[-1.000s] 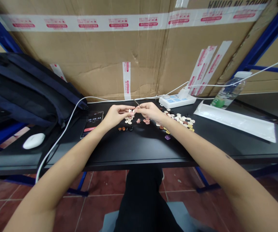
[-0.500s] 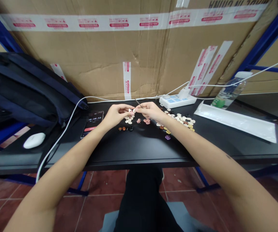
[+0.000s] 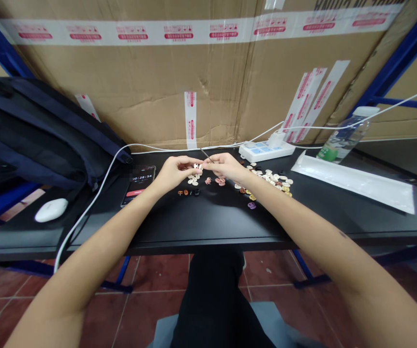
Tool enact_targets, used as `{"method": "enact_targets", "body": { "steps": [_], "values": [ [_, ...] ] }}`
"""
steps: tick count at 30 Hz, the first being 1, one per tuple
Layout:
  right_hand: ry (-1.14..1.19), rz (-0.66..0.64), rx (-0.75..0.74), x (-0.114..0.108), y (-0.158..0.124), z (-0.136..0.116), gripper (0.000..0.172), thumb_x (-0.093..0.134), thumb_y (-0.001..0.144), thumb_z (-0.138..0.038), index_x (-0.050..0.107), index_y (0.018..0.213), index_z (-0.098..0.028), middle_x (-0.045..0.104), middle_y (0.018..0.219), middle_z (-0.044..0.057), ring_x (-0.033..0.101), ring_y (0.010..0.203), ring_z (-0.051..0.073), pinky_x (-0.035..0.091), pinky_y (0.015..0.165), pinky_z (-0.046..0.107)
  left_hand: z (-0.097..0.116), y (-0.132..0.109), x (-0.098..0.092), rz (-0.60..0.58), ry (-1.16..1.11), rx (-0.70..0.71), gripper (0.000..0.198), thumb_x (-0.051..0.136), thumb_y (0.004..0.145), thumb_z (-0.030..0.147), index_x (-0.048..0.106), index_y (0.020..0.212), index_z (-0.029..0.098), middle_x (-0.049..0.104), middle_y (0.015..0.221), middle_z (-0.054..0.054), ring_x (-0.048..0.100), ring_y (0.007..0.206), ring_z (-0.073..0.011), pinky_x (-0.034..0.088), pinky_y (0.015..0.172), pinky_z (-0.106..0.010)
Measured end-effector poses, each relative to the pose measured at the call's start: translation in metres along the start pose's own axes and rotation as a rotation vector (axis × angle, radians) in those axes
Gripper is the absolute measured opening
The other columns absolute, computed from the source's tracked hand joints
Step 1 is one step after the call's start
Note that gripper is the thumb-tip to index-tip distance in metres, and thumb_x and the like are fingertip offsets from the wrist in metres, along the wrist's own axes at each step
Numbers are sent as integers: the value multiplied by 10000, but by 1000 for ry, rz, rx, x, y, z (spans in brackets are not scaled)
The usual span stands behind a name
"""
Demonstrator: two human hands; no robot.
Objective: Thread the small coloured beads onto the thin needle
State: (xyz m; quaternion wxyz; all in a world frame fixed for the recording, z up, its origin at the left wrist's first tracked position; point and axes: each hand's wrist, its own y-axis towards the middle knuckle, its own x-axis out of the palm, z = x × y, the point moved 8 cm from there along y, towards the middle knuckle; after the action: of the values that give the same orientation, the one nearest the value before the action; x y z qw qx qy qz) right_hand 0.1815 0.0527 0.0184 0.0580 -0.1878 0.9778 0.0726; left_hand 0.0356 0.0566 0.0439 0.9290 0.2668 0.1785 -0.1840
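My left hand [image 3: 177,170] is closed, its thumb and fingertips pinching a small white piece [image 3: 198,166]. Meeting it from the right, my right hand [image 3: 225,166] is closed around a thin dark rod-like tool [image 3: 204,154] that slants up to the left; its fingertips are at the white piece. Whether they also grip the piece I cannot tell. Below the hands lie a little heap of cream pieces [image 3: 193,181], some pink pieces [image 3: 220,181], and a short row of brown pieces [image 3: 186,192] with a black piece [image 3: 196,192].
Many white, yellow and brown pieces [image 3: 274,180] spread beyond my right wrist, with a purple piece [image 3: 252,206] nearer. Around them are a power strip [image 3: 266,151], a white packet [image 3: 353,182], a bottle [image 3: 344,135], a phone [image 3: 139,181], a white case [image 3: 51,210] and a backpack [image 3: 49,130].
Both hands stay almost in place around the white piece. The rod's upper end has shifted slightly to the left, and the phone's timer shows one second more.
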Motion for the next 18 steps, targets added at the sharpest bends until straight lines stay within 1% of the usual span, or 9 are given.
{"method": "enact_targets", "body": {
  "steps": [5,8,11,16,18],
  "values": [
    [1,-8,8,1,-1,0,202,780,864,-330,683,908,-159,344,447,-116,304,365,60,332,348,213,-1,1,0,-2,66,29,366,832,760,355,822,1083,183,801,896,-85,724,750,-192,568,725,-300],
    [5,-13,18,2,-1,1,188,769,870,-318,674,882,-157,338,452,-113,292,378,57,314,350,207,-1,1,1,-24,101,34,384,826,768,346,814,1116,183,805,899,-84,701,709,-175,543,689,-283],
    [16,-8,34,3,-1,3,175,751,886,-314,665,864,-164,316,459,-116,245,393,50,294,355,196,0,0,2,-33,153,50,379,816,780,356,813,1121,191,808,874,-79,691,698,-173,531,684,-276],
    [16,6,86,5,-1,7,181,733,901,-346,673,909,-176,324,460,-110,285,400,60,318,375,187,5,-1,1,-24,216,90,358,797,797,356,814,1125,216,806,835,-64,687,689,-178,524,688,-273],
    [24,5,91,5,-2,6,179,737,896,-340,667,901,-175,321,463,-113,264,399,56,317,378,188,6,-1,1,-21,228,103,353,793,801,357,816,1124,216,804,832,-62,674,673,-172,515,675,-271]
  ]
}}
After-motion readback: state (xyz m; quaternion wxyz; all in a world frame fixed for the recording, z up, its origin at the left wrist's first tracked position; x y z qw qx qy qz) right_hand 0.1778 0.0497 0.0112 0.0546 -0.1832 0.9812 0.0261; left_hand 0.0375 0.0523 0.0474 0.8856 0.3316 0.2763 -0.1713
